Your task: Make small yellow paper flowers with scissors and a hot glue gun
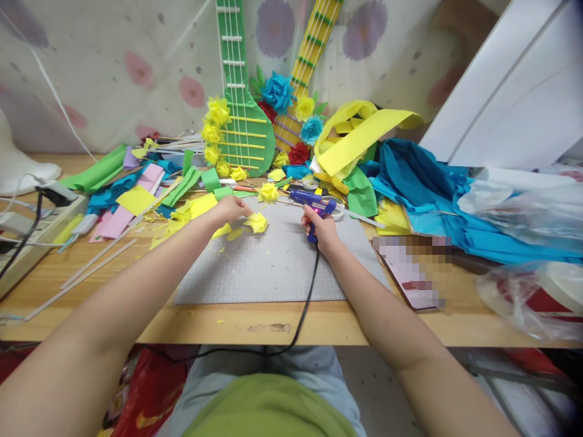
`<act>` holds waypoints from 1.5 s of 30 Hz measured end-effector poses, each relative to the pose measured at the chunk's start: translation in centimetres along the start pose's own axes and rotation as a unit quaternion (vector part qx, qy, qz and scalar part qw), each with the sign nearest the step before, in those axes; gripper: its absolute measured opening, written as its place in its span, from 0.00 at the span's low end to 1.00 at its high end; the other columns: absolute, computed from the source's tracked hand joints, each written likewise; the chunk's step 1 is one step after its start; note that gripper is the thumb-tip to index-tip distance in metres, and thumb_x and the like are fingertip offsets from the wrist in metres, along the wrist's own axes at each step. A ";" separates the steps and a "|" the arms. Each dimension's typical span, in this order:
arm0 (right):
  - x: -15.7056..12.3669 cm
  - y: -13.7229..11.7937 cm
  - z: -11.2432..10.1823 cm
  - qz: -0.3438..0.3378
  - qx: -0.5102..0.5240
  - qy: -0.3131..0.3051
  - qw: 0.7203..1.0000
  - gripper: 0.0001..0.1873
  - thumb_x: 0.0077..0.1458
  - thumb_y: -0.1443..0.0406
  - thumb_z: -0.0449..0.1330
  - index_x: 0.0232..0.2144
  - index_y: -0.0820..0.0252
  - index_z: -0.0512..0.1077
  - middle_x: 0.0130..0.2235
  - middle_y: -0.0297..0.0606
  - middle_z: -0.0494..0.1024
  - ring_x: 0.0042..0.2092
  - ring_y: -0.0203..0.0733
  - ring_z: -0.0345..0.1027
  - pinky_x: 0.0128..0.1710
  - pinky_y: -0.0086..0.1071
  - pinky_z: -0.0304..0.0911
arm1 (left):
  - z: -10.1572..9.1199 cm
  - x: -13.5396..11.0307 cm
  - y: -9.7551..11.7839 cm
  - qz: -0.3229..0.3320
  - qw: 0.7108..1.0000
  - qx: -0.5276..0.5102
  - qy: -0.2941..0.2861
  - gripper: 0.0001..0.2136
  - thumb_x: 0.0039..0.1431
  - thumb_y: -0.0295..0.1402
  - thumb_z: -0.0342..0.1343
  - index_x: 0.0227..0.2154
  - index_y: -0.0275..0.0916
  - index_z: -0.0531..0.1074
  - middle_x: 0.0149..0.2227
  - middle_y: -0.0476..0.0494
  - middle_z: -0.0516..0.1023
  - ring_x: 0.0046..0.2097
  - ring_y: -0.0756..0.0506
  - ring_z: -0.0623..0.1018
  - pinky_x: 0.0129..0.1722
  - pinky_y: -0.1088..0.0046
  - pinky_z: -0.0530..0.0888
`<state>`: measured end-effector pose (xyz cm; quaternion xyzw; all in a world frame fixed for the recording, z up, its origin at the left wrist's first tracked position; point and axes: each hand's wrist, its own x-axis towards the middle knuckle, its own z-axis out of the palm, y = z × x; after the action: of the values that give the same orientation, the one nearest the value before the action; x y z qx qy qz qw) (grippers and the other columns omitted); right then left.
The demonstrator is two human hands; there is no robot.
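Observation:
My right hand (pixel 321 224) is wrapped round the handle of a blue hot glue gun (pixel 324 207), whose nozzle points left and whose black cord hangs over the table edge. A small red light glows on the gun. With pinched fingers, my left hand (pixel 232 211) holds a yellow paper flower (pixel 257 223) above the grey cutting mat (pixel 273 279). Just beyond it lies another yellow paper flower (pixel 268 193). Yellow paper scraps (pixel 195 209) are piled beside my left wrist.
A green paper-covered guitar (pixel 248 136) and a yellow one (pixel 310 48) lean at the back, trimmed with flowers. Blue crepe paper (pixel 419 176) and yellow strips (pixel 359 145) heap up on the right. A phone (pixel 412 273) lies right of the mat; a power strip (pixel 40 243) sits left.

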<state>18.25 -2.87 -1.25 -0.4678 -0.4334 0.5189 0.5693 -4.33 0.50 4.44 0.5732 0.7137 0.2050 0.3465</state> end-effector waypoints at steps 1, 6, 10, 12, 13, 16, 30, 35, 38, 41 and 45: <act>0.0 0.0 0.0 0.000 -0.002 0.000 1.000 0.23 0.38 0.48 0.63 0.17 0.60 0.63 0.18 0.29 0.67 0.15 0.26 0.53 0.13 0.24 0.51 | 0.1 0.1 -0.1 -0.001 1.000 0.000 -0.001 0.06 0.34 0.31 0.65 0.14 0.39 0.72 0.12 0.51 0.63 0.20 0.52 0.61 0.20 0.75 0.54; -0.1 -0.1 0.0 -0.003 -0.003 -0.001 1.000 0.22 0.39 0.48 0.63 0.17 0.59 0.63 0.18 0.29 0.67 0.16 0.26 0.53 0.13 0.24 0.51 | 0.5 0.1 -0.3 -0.004 1.000 -0.016 0.006 0.07 0.33 0.29 0.65 0.13 0.39 0.71 0.15 0.50 0.67 0.21 0.51 0.63 0.21 0.75 0.56; 0.0 0.0 0.0 -0.002 -0.002 -0.001 1.000 0.22 0.38 0.48 0.63 0.17 0.59 0.63 0.18 0.29 0.67 0.16 0.26 0.53 0.13 0.24 0.51 | 0.7 -0.1 -0.4 0.000 1.000 -0.016 0.016 0.08 0.33 0.29 0.65 0.12 0.38 0.69 0.16 0.49 0.69 0.22 0.51 0.65 0.22 0.75 0.58; 0.0 0.0 0.0 0.000 -0.003 0.002 1.000 0.22 0.38 0.47 0.63 0.18 0.59 0.63 0.18 0.29 0.67 0.16 0.27 0.53 0.13 0.24 0.51 | 0.8 0.0 -0.5 0.003 1.000 -0.018 0.020 0.09 0.31 0.29 0.65 0.12 0.39 0.68 0.16 0.49 0.69 0.23 0.50 0.65 0.22 0.75 0.58; 0.0 0.0 0.0 0.001 -0.003 0.004 1.000 0.23 0.37 0.47 0.63 0.18 0.59 0.63 0.18 0.29 0.68 0.16 0.27 0.53 0.13 0.24 0.51 | 0.8 0.1 -0.6 0.006 1.000 -0.017 0.022 0.09 0.30 0.29 0.66 0.12 0.39 0.68 0.16 0.49 0.69 0.23 0.50 0.66 0.22 0.75 0.59; 0.0 0.0 0.0 0.003 -0.003 0.004 1.000 0.23 0.37 0.47 0.63 0.17 0.59 0.63 0.18 0.30 0.68 0.16 0.27 0.53 0.13 0.24 0.50 | 0.8 0.5 -0.8 0.008 0.999 -0.009 0.031 0.11 0.28 0.31 0.67 0.14 0.39 0.69 0.17 0.49 0.69 0.24 0.49 0.67 0.23 0.75 0.60; 0.1 0.1 -0.1 0.000 -0.018 0.004 1.000 0.22 0.38 0.47 0.62 0.17 0.59 0.64 0.18 0.30 0.68 0.16 0.27 0.53 0.14 0.24 0.52 | 1.4 0.6 -0.4 0.013 0.999 0.027 0.021 0.18 0.23 0.31 0.69 0.21 0.40 0.68 0.25 0.47 0.72 0.33 0.44 0.73 0.28 0.74 0.65; 0.1 0.2 0.0 -0.003 -0.009 0.001 1.000 0.22 0.39 0.48 0.63 0.18 0.59 0.64 0.18 0.29 0.67 0.16 0.26 0.53 0.13 0.24 0.51 | 1.5 0.7 -0.4 0.015 0.999 0.016 0.024 0.17 0.23 0.30 0.68 0.20 0.40 0.68 0.23 0.49 0.71 0.30 0.46 0.72 0.27 0.74 0.63; 0.0 0.1 0.0 -0.004 0.000 -0.001 1.000 0.22 0.38 0.47 0.63 0.18 0.59 0.63 0.18 0.29 0.67 0.15 0.26 0.53 0.13 0.24 0.51 | 1.6 0.8 -0.2 0.003 1.000 -0.003 0.017 0.14 0.27 0.30 0.66 0.21 0.40 0.68 0.21 0.50 0.70 0.27 0.48 0.70 0.26 0.74 0.62; 0.0 0.1 0.0 -0.002 -0.001 0.000 1.000 0.22 0.38 0.47 0.63 0.18 0.59 0.63 0.18 0.29 0.67 0.15 0.26 0.53 0.13 0.24 0.51 | 1.8 0.8 0.1 -0.003 1.000 0.000 0.022 0.14 0.28 0.28 0.66 0.21 0.39 0.68 0.21 0.50 0.69 0.27 0.48 0.70 0.26 0.74 0.62; 0.0 0.1 0.0 0.003 -0.008 0.003 1.000 0.23 0.38 0.47 0.63 0.18 0.59 0.63 0.18 0.29 0.67 0.16 0.26 0.53 0.13 0.23 0.51 | 2.1 0.7 0.4 -0.003 1.000 0.014 0.019 0.15 0.25 0.25 0.66 0.21 0.39 0.68 0.22 0.50 0.71 0.29 0.47 0.71 0.27 0.74 0.64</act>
<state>18.25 -2.85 -1.37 -0.4752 -0.4341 0.5156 0.5656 -2.57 1.09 3.10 0.5718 0.7247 0.2046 0.3255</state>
